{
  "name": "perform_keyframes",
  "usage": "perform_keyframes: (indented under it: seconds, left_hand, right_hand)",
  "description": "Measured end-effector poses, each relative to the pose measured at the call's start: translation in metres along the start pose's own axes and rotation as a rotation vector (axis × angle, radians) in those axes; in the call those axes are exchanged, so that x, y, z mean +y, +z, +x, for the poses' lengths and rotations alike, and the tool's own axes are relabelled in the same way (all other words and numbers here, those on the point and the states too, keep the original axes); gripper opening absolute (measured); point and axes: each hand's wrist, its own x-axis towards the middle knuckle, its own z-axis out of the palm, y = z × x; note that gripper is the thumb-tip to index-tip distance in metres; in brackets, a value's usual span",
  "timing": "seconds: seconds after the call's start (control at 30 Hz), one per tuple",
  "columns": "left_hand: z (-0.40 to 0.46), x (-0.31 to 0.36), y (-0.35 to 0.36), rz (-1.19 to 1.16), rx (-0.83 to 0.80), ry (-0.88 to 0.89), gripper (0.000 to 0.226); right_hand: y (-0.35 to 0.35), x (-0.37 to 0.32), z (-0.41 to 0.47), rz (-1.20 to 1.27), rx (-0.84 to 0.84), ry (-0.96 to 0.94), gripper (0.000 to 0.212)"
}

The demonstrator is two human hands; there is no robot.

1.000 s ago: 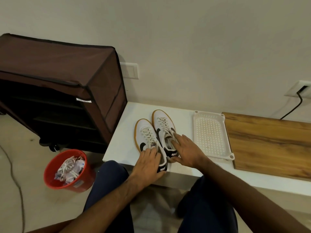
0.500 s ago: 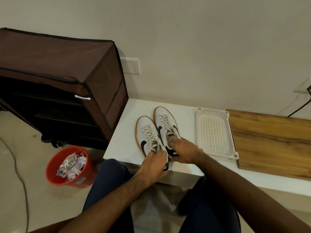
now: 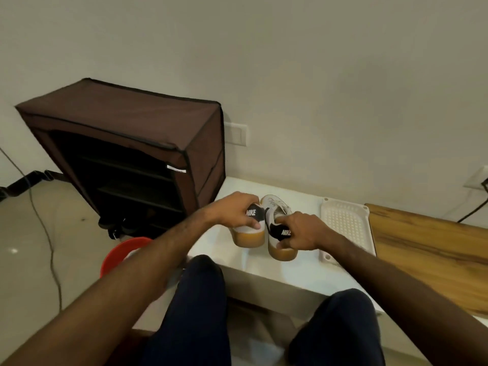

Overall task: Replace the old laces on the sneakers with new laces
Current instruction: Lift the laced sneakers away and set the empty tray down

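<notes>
Two knees in dark trousers (image 3: 200,307) fill the near edge of the view, and past them both forearms reach out over the white table (image 3: 237,273). Each hand grips one sneaker by the heel: the left hand (image 3: 235,210) has its fingers curled over the collar of the left sneaker (image 3: 248,235), thumb pressed against the white side just above the gum sole, and the right hand (image 3: 298,231) is wrapped round the heel of the right sneaker (image 3: 277,215), one finger hooked inside the opening. Both shoes seem raised at the heel, soles facing the camera, though whether the toes touch the table I cannot tell. Old pale laces (image 3: 281,204) show on the right shoe; those on the left one are hidden by the hand.

By my reckoning this is the very start, the pair being taken in hand, with no lace undone yet. The next move calls for setting one shoe where both hands can work on it, finding the knot, and drawing the old lace out eyelet by eyelet. No new laces are visible.

Just right of the shoes lies a white perforated tray (image 3: 346,223), then a wooden board (image 3: 427,260). Left of the table, a red bucket (image 3: 118,254) sits on the floor, half hidden by the left forearm. Farther back stands a brown fabric shoe rack (image 3: 148,133), against a bare wall with a switch plate (image 3: 236,133)
</notes>
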Motion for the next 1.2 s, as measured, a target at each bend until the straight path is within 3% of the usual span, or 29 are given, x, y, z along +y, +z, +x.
perform_keyframes:
  seconds: [0.13,0.23,0.33,0.43,0.63,0.83,0.97,1.2]
  left_hand:
    - [-0.044,-0.008,-0.060,0.105,-0.121,0.050,0.034]
    - [-0.092,-0.025,-0.097,0.110,-0.145,0.055,0.033]
    - [-0.145,-0.058,-0.111,0.121,-0.114,0.033,0.038]
    - [-0.196,-0.098,-0.108,0.109,-0.073,-0.004,0.042]
    - [-0.266,-0.182,-0.079,0.226,0.052,-0.043,0.034]
    - [-0.264,-0.254,-0.059,0.453,0.161,-0.115,0.036]
    - [-0.238,-0.301,-0.056,0.505,0.222,-0.117,0.037]
    - [-0.172,-0.368,-0.040,0.416,0.307,-0.083,0.037]
  right_hand:
    - [-0.043,-0.045,-0.008,0.007,0.004,-0.043,0.057]
    - [-0.074,-0.083,-0.009,0.142,0.002,-0.106,0.054]
    - [-0.091,-0.124,-0.003,0.211,0.003,-0.176,0.056]
    - [-0.090,-0.171,0.006,0.231,0.004,-0.264,0.039]
    - [-0.050,-0.253,0.061,0.282,-0.012,-0.310,0.047]
    - [-0.006,-0.314,0.127,0.141,0.030,-0.278,0.057]
    - [0.013,-0.338,0.174,0.047,0.070,-0.231,0.053]
    - [0.040,-0.342,0.255,-0.008,0.140,-0.125,0.041]
